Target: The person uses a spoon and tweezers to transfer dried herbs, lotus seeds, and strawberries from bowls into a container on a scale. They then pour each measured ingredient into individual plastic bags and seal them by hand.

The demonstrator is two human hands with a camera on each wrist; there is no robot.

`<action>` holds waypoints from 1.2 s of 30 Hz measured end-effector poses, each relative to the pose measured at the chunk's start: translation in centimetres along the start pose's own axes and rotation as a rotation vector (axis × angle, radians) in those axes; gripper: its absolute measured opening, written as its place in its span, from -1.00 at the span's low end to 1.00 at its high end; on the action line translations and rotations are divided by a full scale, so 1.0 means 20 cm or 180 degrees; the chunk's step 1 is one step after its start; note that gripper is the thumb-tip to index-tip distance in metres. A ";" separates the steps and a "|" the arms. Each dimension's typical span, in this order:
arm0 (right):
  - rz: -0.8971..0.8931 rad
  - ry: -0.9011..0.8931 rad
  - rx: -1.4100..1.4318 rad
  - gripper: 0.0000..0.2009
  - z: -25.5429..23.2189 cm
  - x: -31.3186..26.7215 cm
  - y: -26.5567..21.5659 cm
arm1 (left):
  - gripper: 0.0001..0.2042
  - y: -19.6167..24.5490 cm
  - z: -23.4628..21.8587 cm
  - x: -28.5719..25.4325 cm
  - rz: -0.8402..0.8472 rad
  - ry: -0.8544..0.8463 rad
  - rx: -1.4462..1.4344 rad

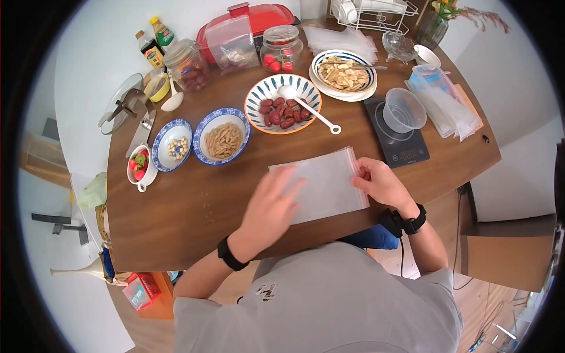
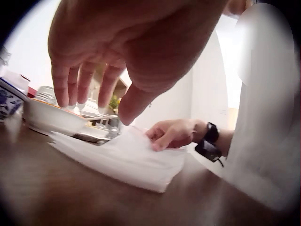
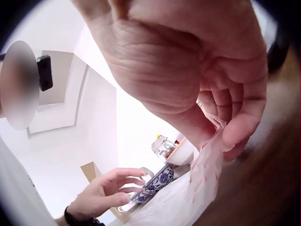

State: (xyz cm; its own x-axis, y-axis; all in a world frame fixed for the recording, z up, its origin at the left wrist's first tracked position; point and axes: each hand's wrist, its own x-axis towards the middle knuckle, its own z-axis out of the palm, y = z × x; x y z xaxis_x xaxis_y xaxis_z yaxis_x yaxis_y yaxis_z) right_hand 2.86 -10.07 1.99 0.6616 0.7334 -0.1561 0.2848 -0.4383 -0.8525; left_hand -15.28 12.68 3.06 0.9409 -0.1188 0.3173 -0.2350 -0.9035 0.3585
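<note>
A stack of clear zip bags [image 1: 326, 191] lies near the table's front edge, its red-striped end toward the right. Thumb and fingers of the right hand [image 1: 382, 183] pinch that striped end; in the right wrist view the bag edge [image 3: 207, 165] is gathered between thumb and fingers. The left hand [image 1: 268, 209] is over the stack's left end with its fingers spread. From the left wrist view, the left hand [image 2: 127, 52] hangs above the bags [image 2: 127, 160], apart from them, fingers extended and holding nothing.
Beyond the bags stand a striped bowl of red dates [image 1: 282, 126], blue-rimmed bowls [image 1: 197, 141], and a plate of dried slices [image 1: 344, 94]. A black scale [image 1: 406, 154] with a plastic tub [image 1: 405, 110] is at the right; a strawberry dish [image 1: 147, 176] is at the left.
</note>
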 end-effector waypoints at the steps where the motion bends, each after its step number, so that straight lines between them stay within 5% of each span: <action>1: -0.0022 0.0017 -0.0004 -0.81 0.00 0.01 0.01 | -0.36 0.02 0.03 0.02 -0.0019 0.0016 0.0001; 3: -0.0051 0.0035 -0.0014 -0.77 0.00 0.02 0.01 | -0.38 0.05 0.08 0.05 0.0326 -0.0512 0.0109; 10: 0.0065 0.0618 -0.0547 -0.60 0.03 0.03 -0.05 | -0.39 0.02 0.14 0.11 0.0292 -0.0662 0.0432; 13: -0.0885 0.1100 -0.1519 -0.63 0.05 0.04 -0.01 | -0.38 0.02 0.14 0.15 0.0420 -0.0623 0.0549; 17: -0.1091 0.1005 -0.1951 -0.75 0.03 -0.01 -0.08 | -0.48 -0.04 -0.02 0.27 0.0527 -0.0865 0.0277; 19: -0.1161 0.1060 -0.1874 -0.73 0.00 -0.04 -0.14 | -0.61 -0.06 -0.22 0.39 0.0027 -0.0967 -0.0231; 21: -0.1189 0.1146 -0.1732 -0.70 -0.03 -0.08 -0.22 | -0.71 -0.18 -0.33 0.52 -0.0189 -0.0184 -0.0323; 23: -0.1120 0.1230 -0.1588 -0.71 -0.05 -0.11 -0.28 | -0.78 -0.37 -0.46 0.70 -0.0656 -0.0027 0.0086; 27: -0.0959 0.1342 -0.1203 -0.75 -0.09 -0.17 -0.32 | -0.74 -0.99 -0.50 1.03 -0.0680 0.1084 0.0833; 32: -0.0700 0.1434 -0.0877 -0.77 -0.11 -0.21 -0.26 | -0.54 -1.44 -0.50 1.26 -0.0711 0.1617 0.1457; 36: -0.0523 0.1414 -0.0820 -0.79 -0.11 -0.22 -0.22 | -0.44 -1.56 -0.46 1.34 -0.1104 0.1339 0.1784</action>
State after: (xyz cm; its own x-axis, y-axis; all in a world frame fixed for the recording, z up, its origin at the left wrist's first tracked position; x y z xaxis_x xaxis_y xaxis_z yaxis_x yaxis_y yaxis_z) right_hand 0.20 -12.48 7.46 0.8078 0.5372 0.2427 0.5333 -0.4905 -0.6892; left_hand 15.11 41.34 8.45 0.7401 0.2734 0.6144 0.3194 -0.9469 0.0365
